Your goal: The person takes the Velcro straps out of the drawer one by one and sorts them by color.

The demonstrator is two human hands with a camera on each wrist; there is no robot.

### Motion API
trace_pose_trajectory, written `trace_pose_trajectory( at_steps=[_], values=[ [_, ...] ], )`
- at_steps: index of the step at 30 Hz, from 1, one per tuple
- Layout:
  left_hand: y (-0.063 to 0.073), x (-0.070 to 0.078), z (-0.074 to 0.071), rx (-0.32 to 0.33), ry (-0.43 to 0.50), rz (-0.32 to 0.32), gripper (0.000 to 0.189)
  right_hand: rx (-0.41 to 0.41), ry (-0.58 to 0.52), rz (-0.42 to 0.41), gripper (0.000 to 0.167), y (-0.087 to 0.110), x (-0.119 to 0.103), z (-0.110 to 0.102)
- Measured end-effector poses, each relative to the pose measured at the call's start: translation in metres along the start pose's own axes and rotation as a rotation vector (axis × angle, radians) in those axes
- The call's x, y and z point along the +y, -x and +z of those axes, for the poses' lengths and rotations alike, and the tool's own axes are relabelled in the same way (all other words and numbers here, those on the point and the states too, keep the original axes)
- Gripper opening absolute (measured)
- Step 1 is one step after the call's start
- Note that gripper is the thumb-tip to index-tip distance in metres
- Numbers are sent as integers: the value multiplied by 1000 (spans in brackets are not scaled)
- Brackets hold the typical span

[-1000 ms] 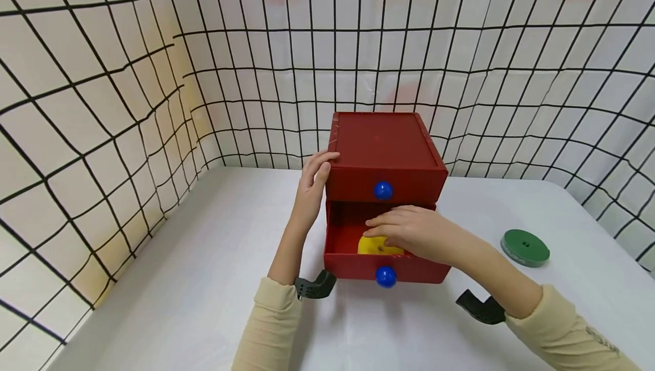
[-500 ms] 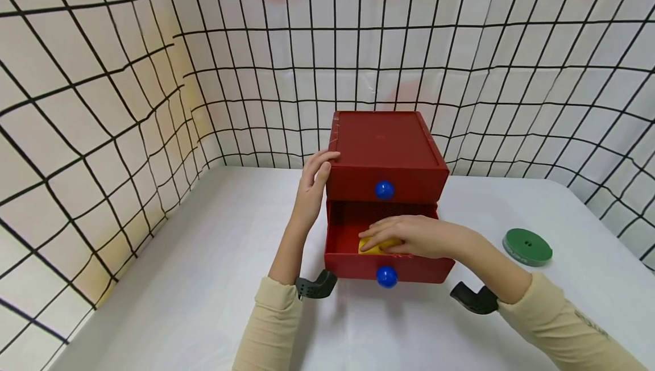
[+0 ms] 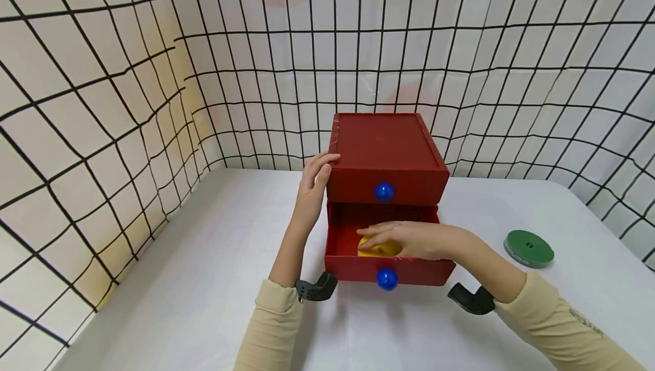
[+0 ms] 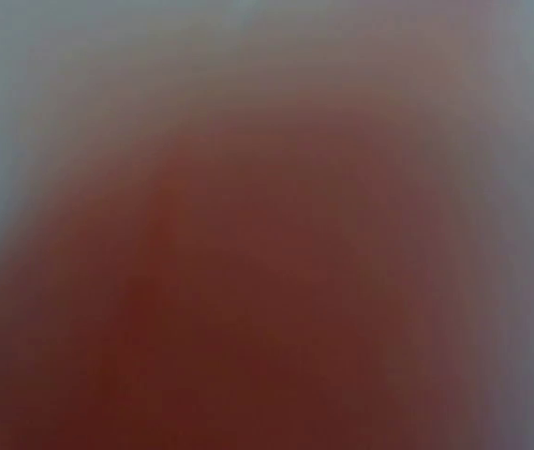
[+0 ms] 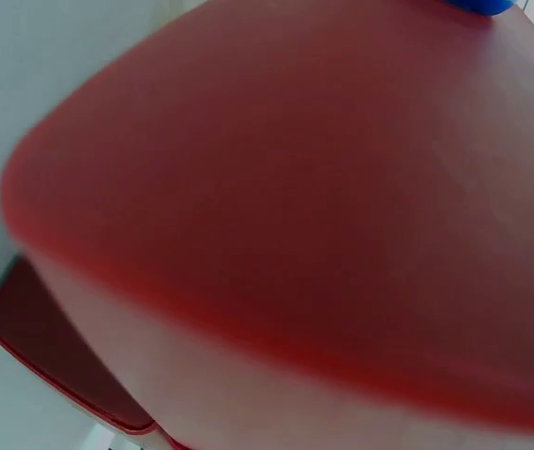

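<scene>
A red two-drawer box (image 3: 386, 144) stands on the table, its lower drawer (image 3: 353, 267) pulled out and its upper drawer closed. My left hand (image 3: 311, 186) rests against the box's left side, fingertips over the top edge. Inside the lower drawer, my right hand (image 3: 414, 239) reaches over a yellow rounded piece (image 3: 373, 249) with a small dark hole; the fingers span it from its left edge, while the drawer front hides its lower part. The right wrist view shows the drawer front (image 5: 295, 187) up close. In the left wrist view only a blurred red surface (image 4: 295, 309) appears.
A green disc (image 3: 529, 248) with small holes lies on the white table (image 3: 245, 234) to the right of the box. Blue ball knobs (image 3: 384, 191) stick out from both drawer fronts. Black grid netting (image 3: 317, 47) hangs behind and along the sides.
My right hand has moved lower in the drawer and slightly left, its fingers coming down around the yellow piece. The left hand and the box hold their places.
</scene>
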State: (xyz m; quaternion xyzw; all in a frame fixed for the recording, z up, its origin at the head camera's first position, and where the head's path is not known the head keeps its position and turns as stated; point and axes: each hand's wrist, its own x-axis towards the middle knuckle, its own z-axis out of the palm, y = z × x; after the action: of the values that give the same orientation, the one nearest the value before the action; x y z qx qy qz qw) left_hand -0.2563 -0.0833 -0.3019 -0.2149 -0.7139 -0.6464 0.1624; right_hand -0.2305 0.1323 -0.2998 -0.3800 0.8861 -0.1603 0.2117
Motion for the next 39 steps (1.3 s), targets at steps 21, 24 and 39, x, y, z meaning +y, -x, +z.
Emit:
trace_pose_trajectory(
  at_steps=[21,24,39],
  values=[
    [0,-2,1,1,-7,22,31,7,17,9,54,1,2,1],
    [0,0,0,2,-10,17,31,21,35,16,59,0,3,2],
    [0,0,0,-5,-3,3,32,48,18,11,53,0,7,2]
  ],
)
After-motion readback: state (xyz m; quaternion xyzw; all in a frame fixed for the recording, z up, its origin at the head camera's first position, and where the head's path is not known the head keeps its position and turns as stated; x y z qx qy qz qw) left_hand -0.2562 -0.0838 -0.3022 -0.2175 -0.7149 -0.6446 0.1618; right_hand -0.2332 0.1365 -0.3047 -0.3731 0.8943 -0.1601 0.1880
